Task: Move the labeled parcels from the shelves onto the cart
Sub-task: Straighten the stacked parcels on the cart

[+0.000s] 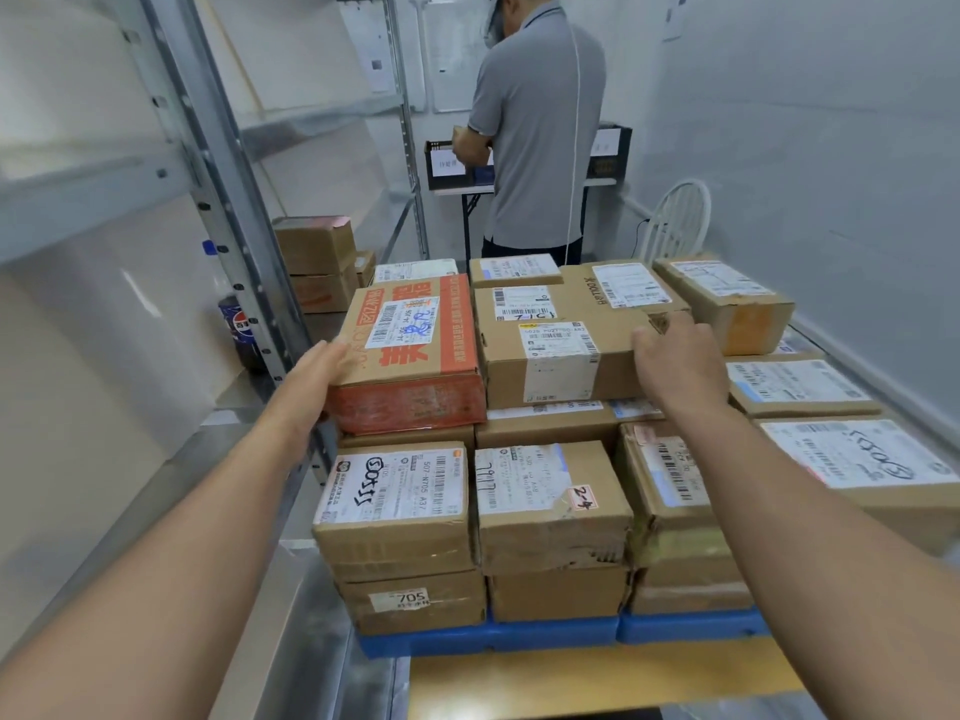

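Forearms cropped; left hand [317, 368] presses red box [410, 356], right hand [675, 363] rests open on brown parcel [561, 361].

Parcel storeroom: metal shelving [218, 163], stacked labeled parcels [550, 491].

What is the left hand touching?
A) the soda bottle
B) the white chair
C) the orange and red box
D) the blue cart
C: the left hand is pressed flat against the side of the orange and red box on top of the stack, while the soda bottle stands apart by the shelf post and the white chair is far back.
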A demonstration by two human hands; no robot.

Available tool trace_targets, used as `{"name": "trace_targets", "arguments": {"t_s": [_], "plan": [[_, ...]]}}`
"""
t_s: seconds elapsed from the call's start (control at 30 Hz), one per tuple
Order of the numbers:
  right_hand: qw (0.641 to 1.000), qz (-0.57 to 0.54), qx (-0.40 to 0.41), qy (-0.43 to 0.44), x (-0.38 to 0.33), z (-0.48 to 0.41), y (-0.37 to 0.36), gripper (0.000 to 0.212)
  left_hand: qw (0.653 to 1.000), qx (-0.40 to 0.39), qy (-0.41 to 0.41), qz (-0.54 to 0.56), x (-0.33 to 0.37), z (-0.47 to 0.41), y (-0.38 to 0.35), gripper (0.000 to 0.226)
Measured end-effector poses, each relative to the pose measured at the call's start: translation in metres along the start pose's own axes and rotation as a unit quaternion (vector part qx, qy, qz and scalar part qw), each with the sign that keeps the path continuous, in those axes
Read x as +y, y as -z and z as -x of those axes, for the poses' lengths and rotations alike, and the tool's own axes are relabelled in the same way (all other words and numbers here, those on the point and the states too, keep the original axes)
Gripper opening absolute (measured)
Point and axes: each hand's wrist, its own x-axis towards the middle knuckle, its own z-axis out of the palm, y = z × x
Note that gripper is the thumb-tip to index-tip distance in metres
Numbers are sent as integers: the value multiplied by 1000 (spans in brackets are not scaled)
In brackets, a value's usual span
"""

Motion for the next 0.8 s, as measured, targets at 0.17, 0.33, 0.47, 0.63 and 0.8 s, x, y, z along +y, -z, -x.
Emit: {"name": "trace_targets", "arguments": {"t_s": [0.17, 0.33, 0.47, 0.63, 0.8], "plan": [[999, -7, 34, 17, 15, -23, 16, 39, 987, 129, -85, -44, 34, -2, -9, 75], [998, 4, 35, 52, 30, -48, 34, 39, 961, 154, -209, -95, 79, 9, -69, 63], [996, -9, 34, 86, 47, -75, 48, 41, 956, 84, -224, -169, 102, 18, -154, 50], [990, -8, 37, 139, 69, -116, 61, 38, 947, 35, -237, -215, 118, 15, -240, 47], [987, 13, 9, 158, 90, -145, 66, 39, 940, 3, -232, -250, 130, 7, -303, 52]]}}
